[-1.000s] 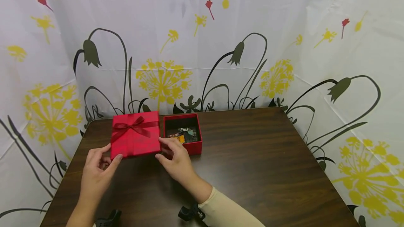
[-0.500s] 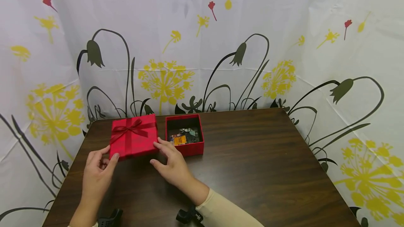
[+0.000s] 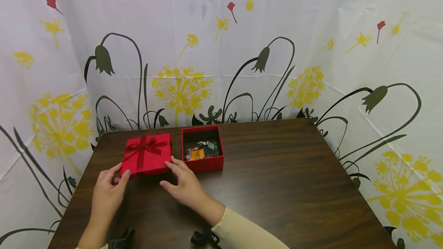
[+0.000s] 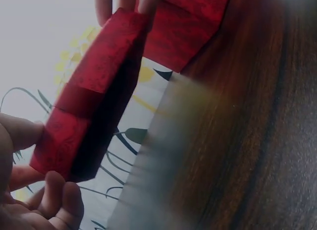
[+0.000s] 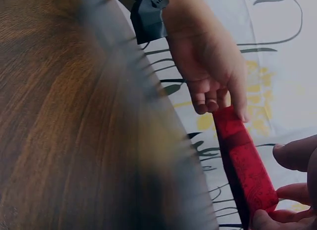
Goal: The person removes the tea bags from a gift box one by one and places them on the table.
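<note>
A flat red lid [image 3: 147, 158] with a ribbon bow is held low at the table's left rear, just left of an open red box [image 3: 202, 149] with several small colourful items inside. My left hand [image 3: 121, 174] pinches the lid's front left corner, and in the left wrist view the thumb [image 4: 20, 133] and fingers clamp that corner of the lid [image 4: 94, 91]. My right hand [image 3: 167, 171] grips the front right corner. The right wrist view shows the lid [image 5: 245, 163] edge-on between both hands. Whether it touches the table I cannot tell.
The dark wooden table [image 3: 277, 172] stretches bare to the right of the box. A white curtain [image 3: 221, 49] printed with flowers hangs close round three sides. Black camera mounts [image 3: 204, 237] sit on my wrists at the bottom edge.
The lid has come down and away from the box's edge, from raised and tilted to lower and flatter. Both hands moved with it, still holding its front corners.
</note>
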`<state>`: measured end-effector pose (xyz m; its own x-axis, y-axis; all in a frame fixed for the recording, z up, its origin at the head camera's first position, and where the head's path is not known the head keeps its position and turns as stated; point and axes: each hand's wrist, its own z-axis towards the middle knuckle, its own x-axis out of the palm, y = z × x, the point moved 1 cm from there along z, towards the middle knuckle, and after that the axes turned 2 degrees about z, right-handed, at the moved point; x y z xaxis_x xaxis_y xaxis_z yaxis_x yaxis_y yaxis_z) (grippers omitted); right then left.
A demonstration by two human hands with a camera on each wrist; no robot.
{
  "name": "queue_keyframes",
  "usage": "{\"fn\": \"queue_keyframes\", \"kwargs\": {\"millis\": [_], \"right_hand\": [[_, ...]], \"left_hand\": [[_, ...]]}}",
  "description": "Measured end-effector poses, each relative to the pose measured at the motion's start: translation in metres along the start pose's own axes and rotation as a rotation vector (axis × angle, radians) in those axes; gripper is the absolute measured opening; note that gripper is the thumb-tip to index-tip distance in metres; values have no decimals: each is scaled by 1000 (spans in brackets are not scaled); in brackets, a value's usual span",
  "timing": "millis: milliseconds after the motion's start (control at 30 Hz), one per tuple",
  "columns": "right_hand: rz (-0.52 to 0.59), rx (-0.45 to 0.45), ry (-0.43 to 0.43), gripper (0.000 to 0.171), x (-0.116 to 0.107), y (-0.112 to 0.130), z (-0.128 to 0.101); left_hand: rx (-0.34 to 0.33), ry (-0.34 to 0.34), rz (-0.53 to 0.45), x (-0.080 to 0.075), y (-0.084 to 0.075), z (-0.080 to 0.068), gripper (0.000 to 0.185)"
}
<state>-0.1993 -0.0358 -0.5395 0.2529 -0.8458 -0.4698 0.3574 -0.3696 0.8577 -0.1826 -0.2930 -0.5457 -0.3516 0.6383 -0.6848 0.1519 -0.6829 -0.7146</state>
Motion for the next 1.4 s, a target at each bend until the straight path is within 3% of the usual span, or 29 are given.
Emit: {"fn": "queue_keyframes", "kwargs": {"millis": [267, 500, 700, 1067, 1233, 1400], "right_hand": [[-65, 56, 20, 65, 12, -4, 2], [-81, 84, 35, 66, 18, -9, 6], [-74, 119, 46, 68, 20, -14, 11], [-129, 225, 182, 83, 26, -24, 12], [-163, 230, 178, 85, 28, -24, 11], [-112, 245, 151, 80, 29, -25, 12]], "left_hand": [[-64, 79, 36, 3, 7, 3, 56], [-46, 77, 24, 3, 9, 3, 44], [-20, 111, 47, 4, 10, 5, 47], [2, 301, 121, 9, 15, 8, 65], [1, 314, 117, 9, 15, 8, 67], [6, 307, 118, 8, 16, 8, 66]]}}
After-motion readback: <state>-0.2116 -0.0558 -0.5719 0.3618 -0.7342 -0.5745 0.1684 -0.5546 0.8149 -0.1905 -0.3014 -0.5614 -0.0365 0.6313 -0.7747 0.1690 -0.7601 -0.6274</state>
